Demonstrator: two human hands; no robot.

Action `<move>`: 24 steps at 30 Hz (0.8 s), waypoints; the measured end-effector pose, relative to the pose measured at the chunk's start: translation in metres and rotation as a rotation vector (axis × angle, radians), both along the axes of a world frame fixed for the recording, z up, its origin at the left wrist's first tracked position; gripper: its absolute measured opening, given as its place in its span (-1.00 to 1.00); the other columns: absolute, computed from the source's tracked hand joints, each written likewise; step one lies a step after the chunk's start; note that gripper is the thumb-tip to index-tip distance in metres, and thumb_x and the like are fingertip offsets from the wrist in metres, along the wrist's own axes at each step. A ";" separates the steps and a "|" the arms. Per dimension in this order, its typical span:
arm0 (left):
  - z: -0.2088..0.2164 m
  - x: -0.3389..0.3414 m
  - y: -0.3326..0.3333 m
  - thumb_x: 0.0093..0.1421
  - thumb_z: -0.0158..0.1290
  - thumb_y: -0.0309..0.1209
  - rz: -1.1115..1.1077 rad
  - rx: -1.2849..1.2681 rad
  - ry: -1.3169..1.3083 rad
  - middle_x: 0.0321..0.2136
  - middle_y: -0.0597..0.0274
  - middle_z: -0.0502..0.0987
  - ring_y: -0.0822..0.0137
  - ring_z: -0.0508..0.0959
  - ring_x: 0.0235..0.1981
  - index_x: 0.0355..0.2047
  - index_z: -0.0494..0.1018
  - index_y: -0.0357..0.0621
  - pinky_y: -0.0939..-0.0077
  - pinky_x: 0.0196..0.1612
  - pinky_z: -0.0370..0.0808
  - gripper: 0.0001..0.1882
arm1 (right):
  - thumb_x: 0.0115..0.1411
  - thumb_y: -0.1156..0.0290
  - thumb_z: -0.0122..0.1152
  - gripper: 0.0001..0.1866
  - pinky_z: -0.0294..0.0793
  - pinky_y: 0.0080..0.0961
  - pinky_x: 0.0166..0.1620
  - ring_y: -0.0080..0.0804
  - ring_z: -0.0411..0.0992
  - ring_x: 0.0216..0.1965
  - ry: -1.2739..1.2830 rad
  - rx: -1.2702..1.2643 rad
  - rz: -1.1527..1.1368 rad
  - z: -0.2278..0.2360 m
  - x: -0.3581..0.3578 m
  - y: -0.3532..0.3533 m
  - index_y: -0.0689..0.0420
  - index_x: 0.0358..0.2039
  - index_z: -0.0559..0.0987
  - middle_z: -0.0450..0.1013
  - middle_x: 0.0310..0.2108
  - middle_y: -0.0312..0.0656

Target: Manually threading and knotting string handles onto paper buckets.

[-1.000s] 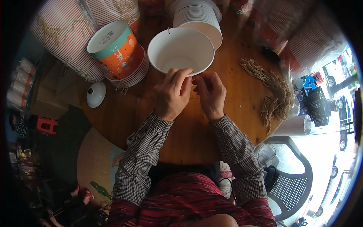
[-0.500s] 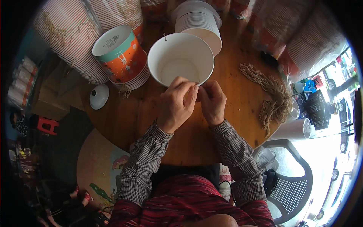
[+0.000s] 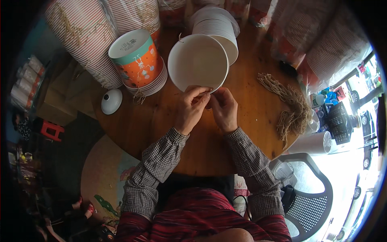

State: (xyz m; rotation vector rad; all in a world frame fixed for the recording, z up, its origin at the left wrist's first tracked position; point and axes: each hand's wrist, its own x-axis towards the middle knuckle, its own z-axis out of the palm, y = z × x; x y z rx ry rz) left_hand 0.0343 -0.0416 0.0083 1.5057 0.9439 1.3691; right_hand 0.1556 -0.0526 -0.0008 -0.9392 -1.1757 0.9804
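A white paper bucket tilts its open mouth toward me over the round wooden table. From a hole near its far left rim pokes a short end of cord. My left hand is closed at the near rim, thumb and fingers pinching the edge. Beside it my right hand is also closed, fingertips pressed together just outside the same rim. A small brownish bit shows at the left fingertips; what lies between the right fingers is hidden. Left of the bucket stands a stack of orange and teal printed buckets with cord at its base.
A bundle of loose twine lies at the table's right. Nested white buckets lie behind, and tall wrapped stacks line the back. A white lid rests by the left edge. A grey chair stands at lower right.
The bucket's mouth has turned more toward me, and both hands have shifted slightly with its rim. The whole view has moved a little, so things at the left appear farther right.
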 end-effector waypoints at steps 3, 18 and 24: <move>-0.008 0.000 0.007 0.22 0.01 -0.48 0.030 0.002 -0.049 -0.23 0.21 0.43 0.42 0.53 -0.33 -0.21 0.48 -0.29 0.57 -0.27 0.53 -0.83 | 0.21 0.55 0.07 -0.86 0.52 -0.64 -0.34 -0.58 0.48 -0.42 -0.040 -0.022 0.014 0.000 0.001 0.003 0.28 -0.22 0.43 0.50 -0.39 -0.21; -0.007 -0.015 0.007 0.14 0.09 -0.54 0.188 0.310 0.319 -0.43 0.16 0.48 0.25 0.53 -0.44 -0.34 0.43 -0.22 0.47 -0.41 0.48 -0.92 | 0.20 0.55 0.07 -0.92 0.50 -0.65 -0.42 -0.59 0.47 -0.47 -0.043 -0.064 0.183 -0.005 0.005 0.015 0.25 -0.29 0.41 0.48 -0.44 -0.23; -0.014 -0.016 0.013 0.12 0.10 -0.56 0.262 0.492 0.199 -0.45 0.18 0.48 0.24 0.55 -0.44 -0.39 0.45 -0.20 0.45 -0.42 0.48 -0.94 | 0.22 0.56 0.06 -0.91 0.53 -0.63 -0.33 -0.58 0.46 -0.38 0.000 -0.070 0.245 -0.002 -0.004 0.013 0.23 -0.27 0.38 0.46 -0.39 -0.25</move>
